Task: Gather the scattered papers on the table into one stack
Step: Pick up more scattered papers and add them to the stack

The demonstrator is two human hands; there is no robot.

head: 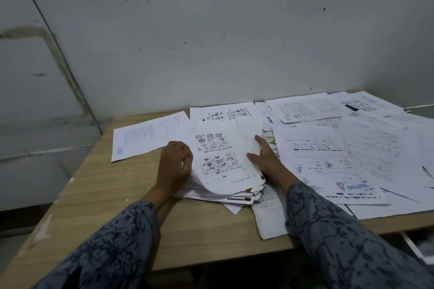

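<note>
Both hands on the stack (225, 171): left hand (175, 164) grips its edge, right hand (265, 159) presses flat. Curling top sheet could slide off the worktop (105, 195).

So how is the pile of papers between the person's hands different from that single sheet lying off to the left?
The pile is many sheets thick, with ragged edges at its near side; the single sheet is one flat page. Both hands hold the pile, the left hand gripping its left edge and the right hand resting on its right side; nobody touches the single sheet. The pile's top page shows picture panels; the single sheet shows mostly text. Both are white printed paper on the wooden table.
</note>
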